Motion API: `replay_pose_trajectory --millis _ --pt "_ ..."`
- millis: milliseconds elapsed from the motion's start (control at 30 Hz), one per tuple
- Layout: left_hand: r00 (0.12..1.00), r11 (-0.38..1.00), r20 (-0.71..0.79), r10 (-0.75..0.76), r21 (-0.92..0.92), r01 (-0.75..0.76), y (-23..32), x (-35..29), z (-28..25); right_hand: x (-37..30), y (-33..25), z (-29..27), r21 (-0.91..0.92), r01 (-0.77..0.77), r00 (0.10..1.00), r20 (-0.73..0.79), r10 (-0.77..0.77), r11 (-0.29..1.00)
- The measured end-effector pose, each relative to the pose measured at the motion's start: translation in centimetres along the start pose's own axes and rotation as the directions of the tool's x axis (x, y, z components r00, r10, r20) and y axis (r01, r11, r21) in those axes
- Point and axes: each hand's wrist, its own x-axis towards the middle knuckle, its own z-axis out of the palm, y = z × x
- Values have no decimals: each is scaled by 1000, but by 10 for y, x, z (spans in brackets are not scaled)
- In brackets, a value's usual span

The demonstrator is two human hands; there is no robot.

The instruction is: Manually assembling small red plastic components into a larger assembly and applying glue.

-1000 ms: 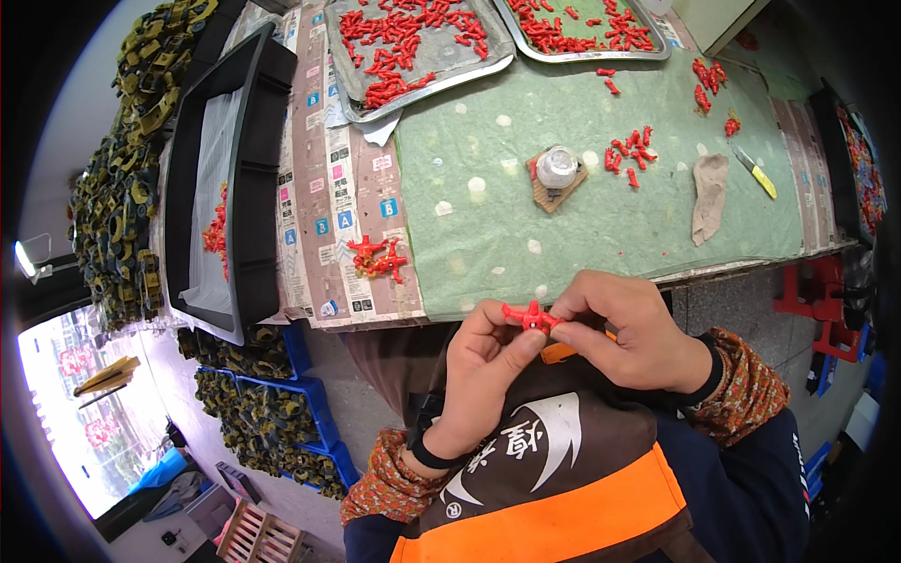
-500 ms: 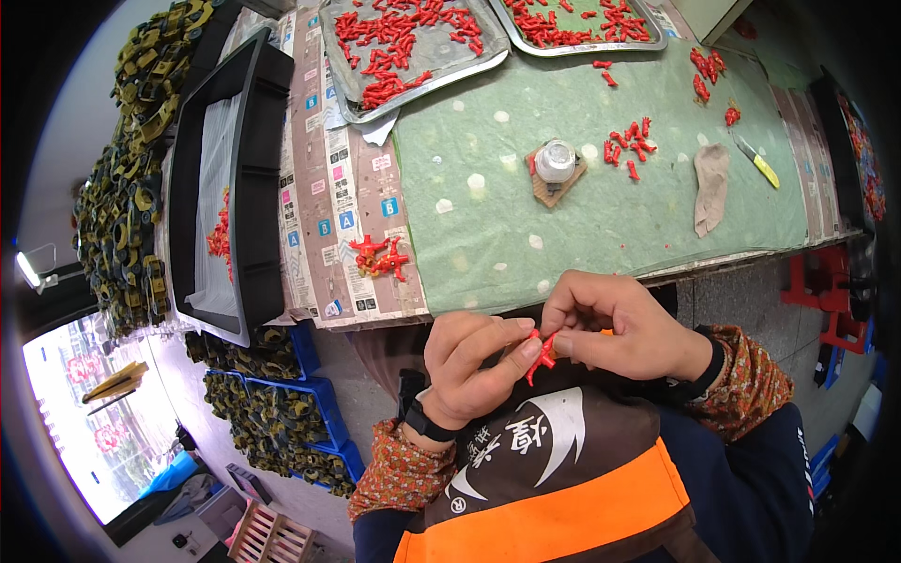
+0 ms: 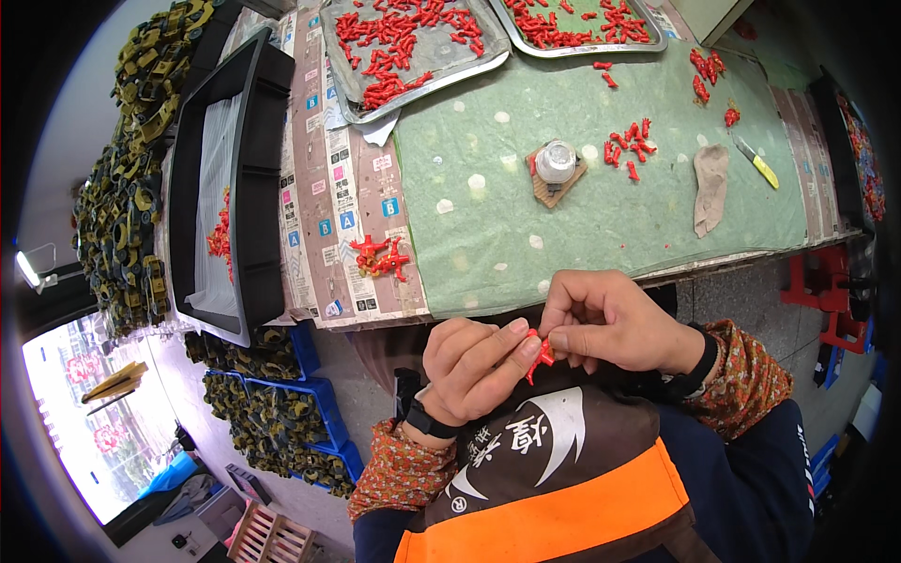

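Observation:
Near the table's front edge, in front of my apron, both hands meet at a small red plastic figure. My left hand pinches it between thumb and fingers from the left. Closed in a pinch, my right hand grips the figure's right side; its fingertips partly cover the piece. Limb-like bits of the figure stick out below the fingers. On the table to the left lies a cluster of similar red figures. Loose small red parts lie farther off to the right.
A small jar stands on a wooden block. Two metal trays with many red parts are at the back. A beige, sock-shaped piece and a yellow-handled knife lie right. A black bin stands left.
My right fingers have shifted slightly around the figure, and the figure has turned a little. The jar and its block appear very slightly farther right.

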Motion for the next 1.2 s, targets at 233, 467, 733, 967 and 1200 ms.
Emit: replay_pose_trajectory --millis 233,467,733,967,1200 --pt "997 997 5 -72 -3 72 5 2 -2 4 2 -3 44 -32 999 30 30 999" --pt "879 879 -27 -477 -43 475 -9 25 -20 -3 -21 -7 -105 49 985 -161 -66 993" --pt "679 661 -97 -728 167 732 -59 15 -60 -22 -37 -46 -293 104 860 -453 -234 950" --pt "734 669 -77 -675 356 653 -75 23 -59 -22 -37 -105 -830 -148 562 -518 -645 538" --pt "783 694 -80 -617 414 589 -77 20 -63 -26 -53 -163 -905 -363 409 -369 -834 223"
